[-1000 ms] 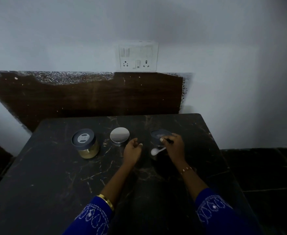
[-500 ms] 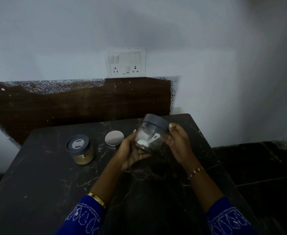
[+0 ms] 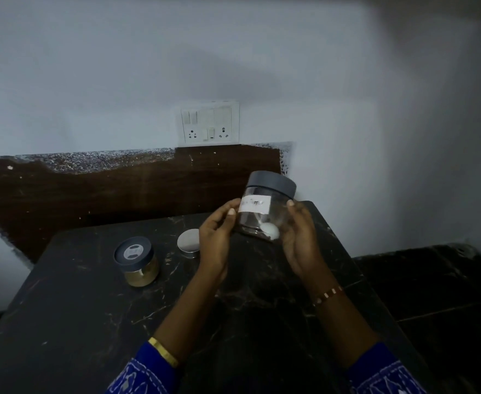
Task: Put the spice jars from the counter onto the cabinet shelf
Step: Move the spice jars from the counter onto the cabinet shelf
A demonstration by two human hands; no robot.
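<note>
Progress: no jar is sitting on a shelf yet; no cabinet is showing in view.
Clear jar (image 3: 264, 210): being held above the counter (image 3: 91, 322), tilted, dark lid on, white scoop inside.
Left hand (image 3: 215, 243): fingers curling round the jar's left side.
Right hand (image 3: 300, 237): fingers cupping its right side.
Remaining: yellow-spice jar (image 3: 136, 261) and silver-lidded jar (image 3: 188, 242) are standing on the counter, left of the held jar.

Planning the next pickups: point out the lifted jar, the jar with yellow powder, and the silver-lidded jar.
Lifted jar (image 3: 270, 186), head view: on its dark lid.
Jar with yellow powder (image 3: 142, 275), head view: on the glass wall over the powder.
Silver-lidded jar (image 3: 188, 239), head view: on the lid's top.
</note>
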